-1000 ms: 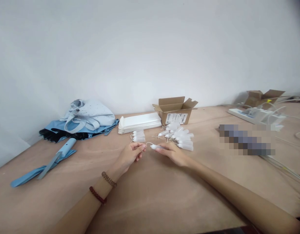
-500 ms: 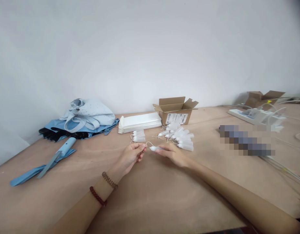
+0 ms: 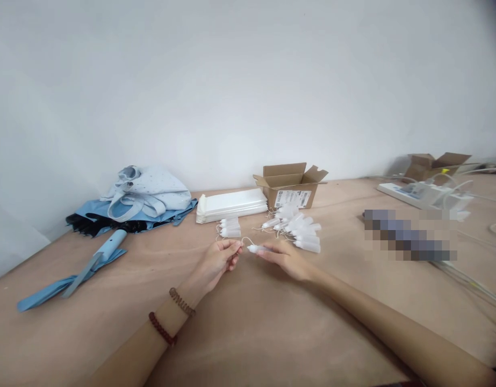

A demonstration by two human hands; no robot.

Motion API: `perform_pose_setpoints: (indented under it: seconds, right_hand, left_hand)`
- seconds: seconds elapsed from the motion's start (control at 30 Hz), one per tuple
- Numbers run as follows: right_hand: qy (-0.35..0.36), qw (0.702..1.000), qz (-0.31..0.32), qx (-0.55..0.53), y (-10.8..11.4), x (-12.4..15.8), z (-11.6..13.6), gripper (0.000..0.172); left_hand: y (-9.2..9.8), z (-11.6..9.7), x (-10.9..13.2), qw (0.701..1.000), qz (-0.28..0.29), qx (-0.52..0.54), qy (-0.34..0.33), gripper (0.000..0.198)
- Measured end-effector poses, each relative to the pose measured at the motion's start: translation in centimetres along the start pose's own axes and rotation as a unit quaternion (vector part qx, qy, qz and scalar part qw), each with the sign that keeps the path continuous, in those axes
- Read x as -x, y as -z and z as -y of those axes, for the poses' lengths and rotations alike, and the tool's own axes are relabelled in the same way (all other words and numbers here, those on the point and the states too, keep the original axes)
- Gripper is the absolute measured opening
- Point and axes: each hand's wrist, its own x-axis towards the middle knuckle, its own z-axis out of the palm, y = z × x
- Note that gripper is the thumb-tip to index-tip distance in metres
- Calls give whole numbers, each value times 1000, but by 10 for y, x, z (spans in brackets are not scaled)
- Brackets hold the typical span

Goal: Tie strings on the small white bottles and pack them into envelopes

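Observation:
My right hand (image 3: 286,259) is closed round a small translucent white bottle (image 3: 254,249), whose narrow tip points left. From that tip a thin pale cord (image 3: 248,239) arches over to my left hand (image 3: 221,260), which pinches its end between thumb and fingers. Just beyond the left hand, several like bottles (image 3: 230,233) lie stacked side by side, their cords to the left. A looser pile of such bottles (image 3: 306,238) is behind and to the right of my right hand. Fingers partly cover the held bottle.
Behind the bottles stand an open cardboard box (image 3: 308,199) and a stack of flat white packs (image 3: 231,205). A folded blue umbrella (image 3: 110,244) and pale cloth bag (image 3: 159,188) lie left. To the right are a power strip (image 3: 409,196), cables and a blurred-out object (image 3: 409,235).
Both hands keep nearly the same pose on the bottle and its cord. The whole scene sits slightly lower in view, as the camera has shifted a little.

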Motion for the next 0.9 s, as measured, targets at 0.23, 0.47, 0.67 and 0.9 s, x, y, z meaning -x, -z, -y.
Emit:
perform_pose_setpoints:
  seconds: [0.23,0.47,0.67,0.9]
  right_hand:
    - [0,1000,-5,6,-1,-1,-1,40]
    - [-30,999,-1,-31,-4,0,-1,39]
    - [-27,997,8,-71,-6,-2,-5,42]
    - [-31,997,8,-77,-7,-2,-6,43]
  left_hand:
    - [0,1,1,1000,-1,-18,-8,31]
    - [-2,13,-2,996,-57,-54,-49,28]
    - [-6,11,-1,998,-56,-16,-35,29]
    - [-5,10,-1,999,-43,14,-24,29]
